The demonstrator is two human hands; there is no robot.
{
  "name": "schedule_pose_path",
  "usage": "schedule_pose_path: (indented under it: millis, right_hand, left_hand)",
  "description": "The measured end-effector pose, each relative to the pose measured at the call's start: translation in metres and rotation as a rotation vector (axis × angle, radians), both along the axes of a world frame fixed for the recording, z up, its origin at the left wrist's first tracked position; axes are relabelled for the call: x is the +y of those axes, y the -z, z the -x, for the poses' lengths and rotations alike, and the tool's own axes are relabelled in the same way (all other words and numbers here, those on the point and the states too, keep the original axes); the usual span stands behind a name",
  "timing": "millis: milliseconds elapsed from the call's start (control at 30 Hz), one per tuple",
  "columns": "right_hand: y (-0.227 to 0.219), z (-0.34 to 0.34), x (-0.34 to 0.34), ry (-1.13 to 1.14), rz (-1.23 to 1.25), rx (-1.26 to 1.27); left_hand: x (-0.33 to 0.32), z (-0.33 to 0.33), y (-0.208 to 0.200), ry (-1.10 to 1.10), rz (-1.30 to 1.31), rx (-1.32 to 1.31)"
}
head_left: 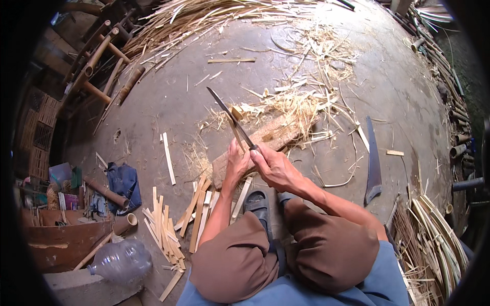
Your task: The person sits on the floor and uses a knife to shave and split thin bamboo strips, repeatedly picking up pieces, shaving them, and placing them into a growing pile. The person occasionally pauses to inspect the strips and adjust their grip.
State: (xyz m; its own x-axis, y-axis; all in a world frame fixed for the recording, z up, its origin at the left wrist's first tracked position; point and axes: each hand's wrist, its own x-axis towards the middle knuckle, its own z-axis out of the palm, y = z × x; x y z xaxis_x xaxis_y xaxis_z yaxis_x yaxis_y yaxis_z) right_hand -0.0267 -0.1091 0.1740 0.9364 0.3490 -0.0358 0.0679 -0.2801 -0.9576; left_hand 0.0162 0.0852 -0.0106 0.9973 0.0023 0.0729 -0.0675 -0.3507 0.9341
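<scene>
My right hand is closed round the handle of a long dark-bladed knife, its blade pointing away and to the left. Close beside it, my left hand grips a thin bamboo strip that runs up against the blade. Both hands are over a worn wooden block lying slantwise on the floor. Pale shavings cover the block's far end. Split bamboo strips lie in a loose pile left of my legs, and several more lie next to my left forearm.
A handsaw lies to the right. Bundled bamboo slivers are at the lower right, with a long heap of strips at the back. On the left are a plastic bottle, a blue cloth and a bamboo frame.
</scene>
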Motion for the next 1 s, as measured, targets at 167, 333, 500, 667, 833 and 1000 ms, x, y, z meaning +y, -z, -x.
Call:
schedule_pose_path:
  millis: [167,333,500,667,833,1000]
  right_hand:
    - [-0.012,0.012,-0.023,-0.101,0.02,0.004]
    - [-0.013,0.035,-0.045,-0.351,0.246,-0.05]
    - [-0.014,0.05,-0.098,-0.111,0.147,0.031]
    - [-0.008,0.041,-0.074,0.151,-0.023,0.231]
    - [-0.02,0.032,-0.061,0.086,-0.013,0.229]
    - [-0.066,0.019,-0.036,-0.028,-0.085,0.241]
  left_hand:
    - [-0.001,0.003,-0.004,-0.214,1.267,0.931]
    - [0.083,-0.077,-0.014,-0.598,1.579,0.543]
    - [0.093,-0.1,-0.086,-0.861,0.848,-0.252]
    - [0.023,-0.074,-0.061,-0.687,0.499,-0.478]
    - [-0.005,-0.054,-0.052,-0.507,0.339,-0.512]
    - [-0.018,-0.032,-0.11,-0.204,0.887,-0.361]
